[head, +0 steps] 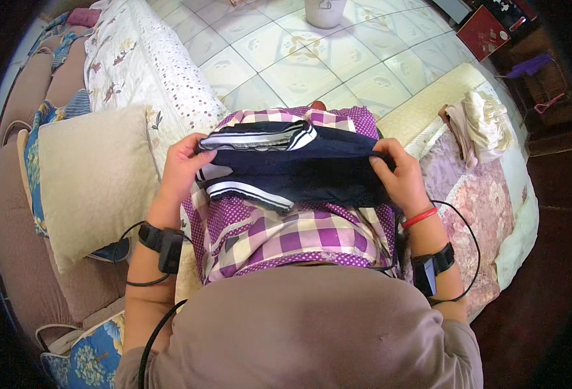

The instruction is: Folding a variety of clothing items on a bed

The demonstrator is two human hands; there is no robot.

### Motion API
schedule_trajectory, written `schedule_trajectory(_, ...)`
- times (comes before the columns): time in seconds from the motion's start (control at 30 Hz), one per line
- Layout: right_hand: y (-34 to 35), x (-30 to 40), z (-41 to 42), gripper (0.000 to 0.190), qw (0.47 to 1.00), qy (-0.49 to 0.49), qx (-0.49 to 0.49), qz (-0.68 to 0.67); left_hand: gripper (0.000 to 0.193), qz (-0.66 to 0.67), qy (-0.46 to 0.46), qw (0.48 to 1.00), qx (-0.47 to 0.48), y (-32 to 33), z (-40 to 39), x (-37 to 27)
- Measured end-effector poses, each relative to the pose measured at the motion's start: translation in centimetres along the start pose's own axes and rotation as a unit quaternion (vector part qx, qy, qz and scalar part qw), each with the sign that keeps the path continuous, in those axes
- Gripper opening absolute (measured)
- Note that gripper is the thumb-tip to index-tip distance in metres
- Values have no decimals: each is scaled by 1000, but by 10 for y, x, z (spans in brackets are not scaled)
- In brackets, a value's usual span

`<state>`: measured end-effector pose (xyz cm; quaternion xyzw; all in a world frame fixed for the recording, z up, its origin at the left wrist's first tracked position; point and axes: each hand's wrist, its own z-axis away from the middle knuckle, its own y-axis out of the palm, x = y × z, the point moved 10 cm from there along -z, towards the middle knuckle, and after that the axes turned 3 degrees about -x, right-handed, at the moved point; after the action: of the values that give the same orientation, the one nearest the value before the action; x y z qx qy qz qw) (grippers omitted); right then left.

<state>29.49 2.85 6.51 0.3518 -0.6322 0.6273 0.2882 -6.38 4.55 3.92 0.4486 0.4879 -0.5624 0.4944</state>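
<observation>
A dark navy garment (310,170) with white striped bands lies spread across my lap, over a purple and white checked apron (286,240). My left hand (187,163) pinches its left end, by the striped trim, between thumb and fingers. At the opposite end my right hand (398,170) grips the plain navy edge. The garment is partly folded, with one striped band at its upper left and another at its lower left. What kind of garment it is, I cannot tell for certain.
To the left, a cream cushion (96,185) rests on a brown sofa (20,209). Folded pale clothes (485,126) lie at the right on a floral cover (483,204). A white bucket (325,12) stands on the tiled floor (334,58). Black cables loop beside both forearms.
</observation>
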Motion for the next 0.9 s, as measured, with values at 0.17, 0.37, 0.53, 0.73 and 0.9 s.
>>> schedule_trajectory(0.17,-7,4,-19,25,980,-114,48,158,18,-36,35,998,-30,-5,-24,-22)
schedule_trajectory(0.37,-41,-30,-78,34,997,-5,-1,78,25,-4,34,999,-35,1,-88,-36)
schedule_trajectory(0.53,-21,-73,-91,36,976,69,138,155,14,45,34,996,-72,4,-126,-39)
schedule_trajectory(0.73,-29,-113,-74,36,945,239,125,-183,16,-4,6,997,-75,-7,-147,-23)
schedule_trajectory(0.9,-42,-139,-90,39,889,251,-106,-368,27,-13,-52,996,-68,-13,-159,12)
